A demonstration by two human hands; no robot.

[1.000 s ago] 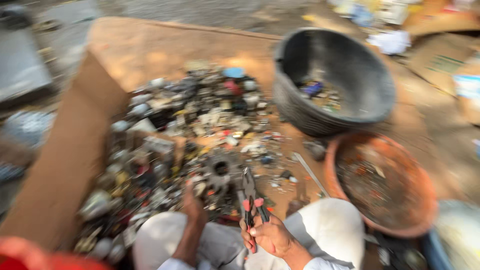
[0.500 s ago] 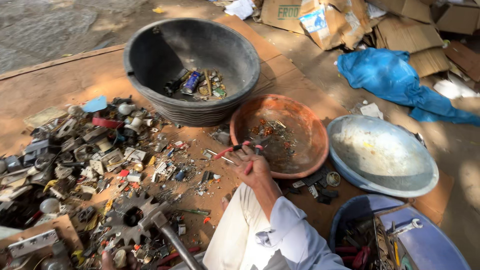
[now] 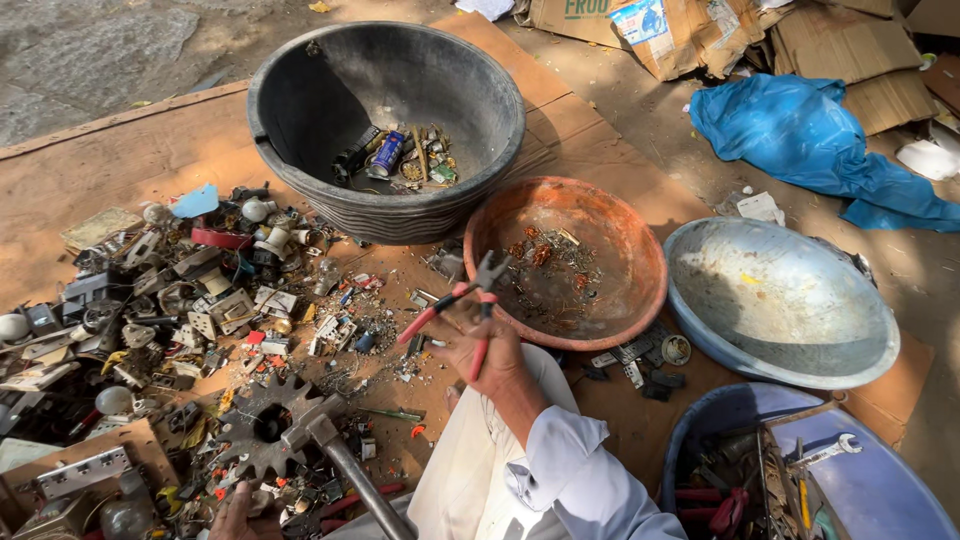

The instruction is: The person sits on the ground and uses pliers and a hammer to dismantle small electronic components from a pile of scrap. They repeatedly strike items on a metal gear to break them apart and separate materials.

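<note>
Right hand (image 3: pixel 487 352) has fingers clamped on red-handled pliers (image 3: pixel 462 298), their nose at the rim of the orange bowl (image 3: pixel 640 300). Left hand (image 3: pixel 232 515) is mostly cut off; cannot tell its fingers. Risk: pliers w/ handles spread may slip and pinch, or knock bits into the scrap pile (image 3: pixel 200 310).

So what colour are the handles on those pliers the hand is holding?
Red. The pliers in the right hand have red handles, clearest in the head view.

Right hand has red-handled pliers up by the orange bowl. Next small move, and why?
Probably ease the right hand forward so the red-handled pliers open fully over the round orange bowl; their tips sit at its near rim, where small copper-coloured scraps already lie.
</note>
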